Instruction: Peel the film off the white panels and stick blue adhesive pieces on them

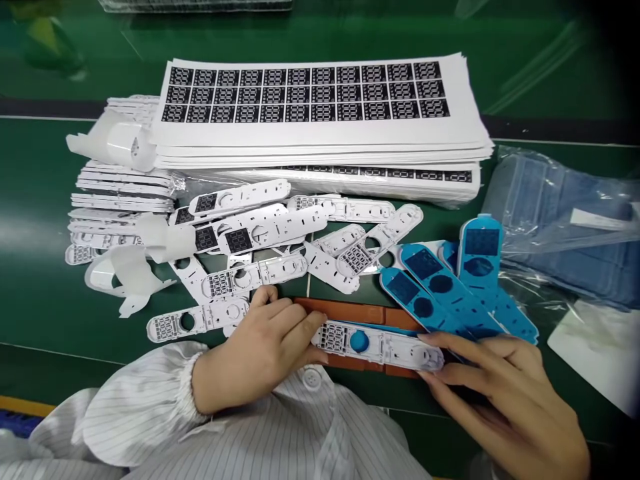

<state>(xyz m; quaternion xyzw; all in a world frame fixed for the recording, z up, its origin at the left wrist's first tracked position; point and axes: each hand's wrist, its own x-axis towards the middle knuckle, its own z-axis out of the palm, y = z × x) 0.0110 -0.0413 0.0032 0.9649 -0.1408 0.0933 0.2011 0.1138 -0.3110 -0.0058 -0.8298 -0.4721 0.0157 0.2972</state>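
Between my two hands lies a long white plastic panel (400, 349) with digit-shaped cutouts at its left end and a round hole showing blue underneath. Its left end is pinched by my left hand (260, 350), its right end by my right hand (505, 387). Beneath the panel, a brown-orange fixture (357, 312) sticks out on both long sides, and a strip of blue shows along the panel's far edge. Just beyond my right hand, several blue panels (440, 283) lie overlapped. Loose white panels (265, 272) are scattered beyond my left hand.
A thick stack of white sheets (320, 133) with black digit labels sits at the back. Stacked white panels (120, 177) and curled backing strips (125, 270) are on the left. On the right lie plastic-wrapped blue parts (565, 220) and a white sheet (595, 353). Everything rests on a green mat (35, 287).
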